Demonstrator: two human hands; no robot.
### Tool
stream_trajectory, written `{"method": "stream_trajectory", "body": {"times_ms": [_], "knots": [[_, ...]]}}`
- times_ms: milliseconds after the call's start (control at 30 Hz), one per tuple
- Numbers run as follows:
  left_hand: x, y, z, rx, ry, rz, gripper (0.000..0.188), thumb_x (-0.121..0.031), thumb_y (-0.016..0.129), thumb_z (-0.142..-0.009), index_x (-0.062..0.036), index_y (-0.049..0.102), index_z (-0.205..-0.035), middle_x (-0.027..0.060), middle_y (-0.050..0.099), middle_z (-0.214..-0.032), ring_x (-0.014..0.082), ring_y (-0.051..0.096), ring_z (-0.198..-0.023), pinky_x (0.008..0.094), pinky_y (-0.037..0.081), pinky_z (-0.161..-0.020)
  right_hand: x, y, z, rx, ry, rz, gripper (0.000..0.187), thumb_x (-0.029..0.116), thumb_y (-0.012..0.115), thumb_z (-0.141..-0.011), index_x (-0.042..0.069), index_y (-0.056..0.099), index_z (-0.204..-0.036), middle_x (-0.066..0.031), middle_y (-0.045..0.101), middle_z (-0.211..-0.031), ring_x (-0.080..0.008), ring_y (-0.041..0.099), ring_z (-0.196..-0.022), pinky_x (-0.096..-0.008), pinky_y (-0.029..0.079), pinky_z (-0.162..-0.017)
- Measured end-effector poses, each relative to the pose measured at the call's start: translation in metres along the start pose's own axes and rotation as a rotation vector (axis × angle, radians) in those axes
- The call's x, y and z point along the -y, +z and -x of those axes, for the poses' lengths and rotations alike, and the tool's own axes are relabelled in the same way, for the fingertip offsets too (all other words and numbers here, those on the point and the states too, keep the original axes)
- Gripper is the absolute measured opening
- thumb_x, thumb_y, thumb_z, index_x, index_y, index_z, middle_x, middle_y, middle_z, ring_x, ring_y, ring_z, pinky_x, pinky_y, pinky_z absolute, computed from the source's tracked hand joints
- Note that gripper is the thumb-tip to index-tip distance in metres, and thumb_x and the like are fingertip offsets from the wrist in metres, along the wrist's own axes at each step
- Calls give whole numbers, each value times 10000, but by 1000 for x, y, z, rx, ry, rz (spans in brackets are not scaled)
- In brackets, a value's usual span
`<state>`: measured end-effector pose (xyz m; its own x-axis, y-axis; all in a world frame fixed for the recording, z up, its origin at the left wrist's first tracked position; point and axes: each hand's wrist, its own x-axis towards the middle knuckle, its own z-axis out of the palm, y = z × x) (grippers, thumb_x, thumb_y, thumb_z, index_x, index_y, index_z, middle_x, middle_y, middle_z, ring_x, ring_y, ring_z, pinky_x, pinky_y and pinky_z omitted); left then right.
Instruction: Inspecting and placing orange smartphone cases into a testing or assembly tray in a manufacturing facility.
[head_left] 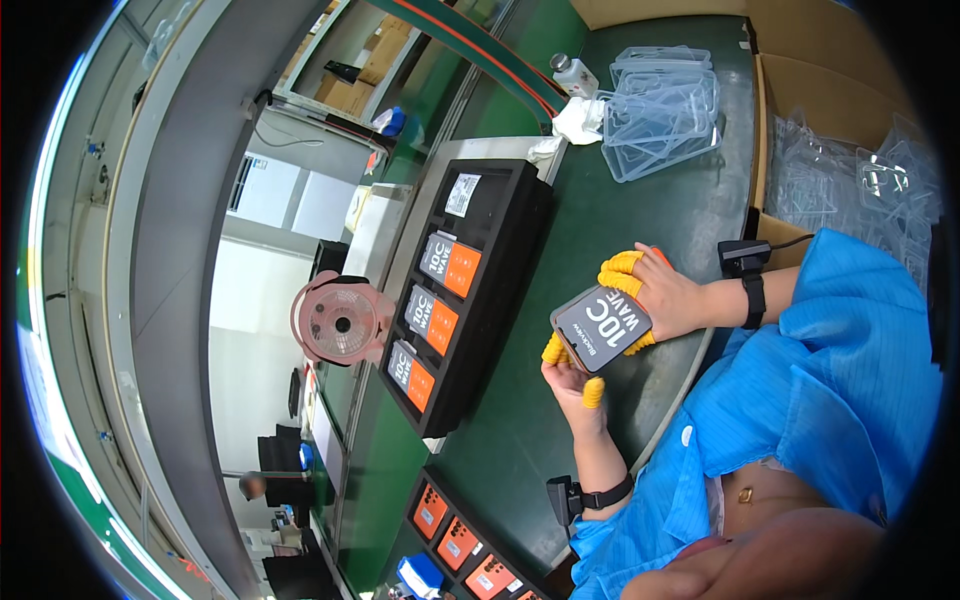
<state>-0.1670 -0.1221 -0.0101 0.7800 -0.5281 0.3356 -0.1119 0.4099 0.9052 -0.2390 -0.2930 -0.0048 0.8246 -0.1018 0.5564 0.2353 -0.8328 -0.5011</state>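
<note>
A smartphone [602,325], its face grey with white print, is tilted above the green bench. My right hand [662,292], the upper one in the head view, is closed round the end nearer me, where a bit of orange shows. My left hand [572,392], lower in the view, is beside the phone's notched end. One fingertip is at the corner, while the thumb stands apart from it. Yellow finger cots cover several of my fingertips. Beyond my hands, a black tray [515,225] bears three grey-and-orange phones [430,318].
Clear plastic cases [660,110] are piled on the bench near a small white bottle [573,74]. More clear plastic fills a cardboard box [765,95]. A pink fan [342,322] stands behind the tray. Another black tray [445,527] holds orange items.
</note>
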Motion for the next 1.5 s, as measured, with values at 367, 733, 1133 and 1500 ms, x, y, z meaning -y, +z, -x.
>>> {"method": "stream_trajectory", "body": {"times_ms": [367, 733, 1133, 1500], "knots": [[-9, 24, 5, -133, -45, -292, 309, -127, 624, -734, 8, 471, -966, 31, 551, -882, 73, 512, -785, 192, 379, -728, -1, -9, -1, -95, -10, 52, 859, 475, 690, -522, 16, 340, -1158, -170, 373, -1105, -313, 338, -1068, -487, 174, -947], [-18, 27, 11, -85, 50, -480, 271, -88, 625, -729, 9, 485, -940, 4, 532, -807, 50, 478, -713, 178, 373, -666, 9, -19, -49, -61, -186, -384, 288, 215, 585, -717, 52, 566, -953, -87, 527, -904, -264, 490, -859, -373, 354, -811], [-12, 28, -1, -202, -96, -429, 245, -29, 552, -768, 43, 468, -987, 53, 550, -897, 79, 509, -805, 195, 376, -742, -32, -37, -36, 499, 137, -293, 481, 328, 663, -632, 7, 533, -966, -159, 558, -915, -278, 535, -861, -315, 423, -737], [6, 2, -15, -218, -176, -354, 228, -25, 574, -746, 46, 487, -945, 56, 568, -824, 73, 526, -703, 182, 413, -645, -15, -37, -24, 439, 293, -70, 511, 372, 658, -632, -12, 532, -944, -176, 582, -762, -303, 566, -716, -345, 450, -638]]}}
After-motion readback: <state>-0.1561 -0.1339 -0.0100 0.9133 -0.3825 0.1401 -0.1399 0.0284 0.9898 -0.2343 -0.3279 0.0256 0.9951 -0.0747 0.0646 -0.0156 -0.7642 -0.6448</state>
